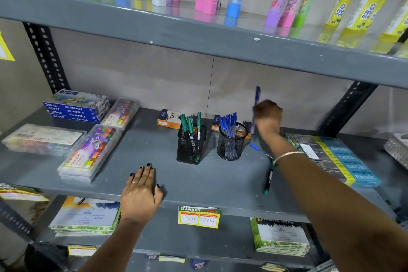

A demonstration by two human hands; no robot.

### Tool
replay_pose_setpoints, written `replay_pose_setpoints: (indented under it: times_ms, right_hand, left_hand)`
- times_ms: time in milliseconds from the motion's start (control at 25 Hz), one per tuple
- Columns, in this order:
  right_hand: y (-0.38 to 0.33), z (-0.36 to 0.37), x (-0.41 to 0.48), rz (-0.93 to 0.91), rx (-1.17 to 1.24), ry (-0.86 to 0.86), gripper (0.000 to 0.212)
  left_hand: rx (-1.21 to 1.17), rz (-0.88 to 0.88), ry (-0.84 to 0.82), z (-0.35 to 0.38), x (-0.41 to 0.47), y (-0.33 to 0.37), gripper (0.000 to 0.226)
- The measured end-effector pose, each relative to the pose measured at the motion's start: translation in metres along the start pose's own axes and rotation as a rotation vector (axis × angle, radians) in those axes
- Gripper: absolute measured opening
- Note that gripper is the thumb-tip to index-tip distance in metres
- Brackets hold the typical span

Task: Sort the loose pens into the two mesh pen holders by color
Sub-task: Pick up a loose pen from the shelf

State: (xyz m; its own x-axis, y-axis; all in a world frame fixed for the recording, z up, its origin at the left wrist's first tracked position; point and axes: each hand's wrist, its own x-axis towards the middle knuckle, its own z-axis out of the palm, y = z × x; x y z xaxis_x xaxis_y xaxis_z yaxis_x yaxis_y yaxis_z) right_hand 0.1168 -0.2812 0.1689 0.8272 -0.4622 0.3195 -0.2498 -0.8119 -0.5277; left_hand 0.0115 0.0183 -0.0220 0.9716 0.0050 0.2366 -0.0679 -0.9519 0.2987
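Left hand [141, 192] flat, fingers released; green pens [190, 125] in left holder [191, 146] (blue [228, 125] in right [231, 144]); right hand [268, 117] clenching blue pen [257, 95].

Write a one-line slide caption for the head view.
Right hand lifts a blue pen beside the blue-pen holder; left hand rests flat on the shelf.

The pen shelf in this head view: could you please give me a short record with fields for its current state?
left holder: square mesh cup with green pens
right holder: round mesh cup with blue pens
right hand: grip closed on a blue pen, beside the round cup
left hand: flat on the shelf, empty
loose pens: green pen and another blue pen lying on the shelf
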Motion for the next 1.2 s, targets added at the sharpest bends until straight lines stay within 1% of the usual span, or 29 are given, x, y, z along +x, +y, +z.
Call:
replay_pose_setpoints:
  times_ms: [40, 80, 160, 200, 280, 480, 640, 760, 840, 1000, 1120, 1200]
  right_hand:
    - [-0.013, 0.005, 0.0, -0.023, 0.013, -0.033, 0.025]
    - [-0.022, 0.013, -0.001, -0.028, -0.013, -0.105, 0.023]
    - [-0.029, 0.03, -0.008, -0.019, -0.102, -0.294, 0.021]
    - [-0.028, 0.036, -0.012, -0.03, -0.139, -0.36, 0.021]
    - [-0.023, 0.045, -0.017, -0.057, -0.178, -0.398, 0.023]
    - [-0.026, 0.051, -0.015, -0.035, -0.199, -0.382, 0.026]
    - [-0.019, 0.056, -0.019, -0.062, -0.241, -0.397, 0.027]
    - [-0.022, 0.054, -0.016, -0.043, -0.262, -0.391, 0.025]
    - [-0.025, 0.048, -0.01, -0.024, -0.267, -0.342, 0.023]
    - [-0.014, 0.031, 0.002, 0.017, -0.249, -0.187, 0.023]
    - [0.008, 0.013, 0.006, 0.116, -0.208, -0.147, 0.025]
    - [0.037, 0.003, -0.001, 0.178, -0.227, -0.158, 0.028]
  left_hand:
    - [-0.002, -0.001, 0.007, 0.0, 0.0, 0.0, 0.059]
    - [-0.001, 0.0, 0.013, 0.0, 0.0, 0.0, 0.059]
    - [-0.003, 0.004, 0.015, 0.0, 0.0, 0.0, 0.059]
    - [-0.003, 0.004, 0.015, 0.0, 0.0, 0.001, 0.059]
    - [0.0, 0.003, 0.022, 0.0, -0.001, 0.0, 0.059]
    - [0.01, 0.014, 0.03, -0.003, 0.0, 0.0, 0.058]
    - [0.012, 0.011, 0.013, -0.002, 0.0, 0.0, 0.058]
    - [0.014, 0.01, 0.01, -0.003, 0.0, 0.001, 0.058]
    - [0.019, 0.003, 0.005, -0.004, -0.001, 0.001, 0.058]
    - [0.012, -0.003, 0.005, -0.004, -0.001, 0.002, 0.058]
    - [0.005, -0.006, 0.008, -0.003, -0.001, 0.002, 0.059]
    - [-0.001, -0.004, 0.011, -0.003, -0.001, 0.002, 0.059]
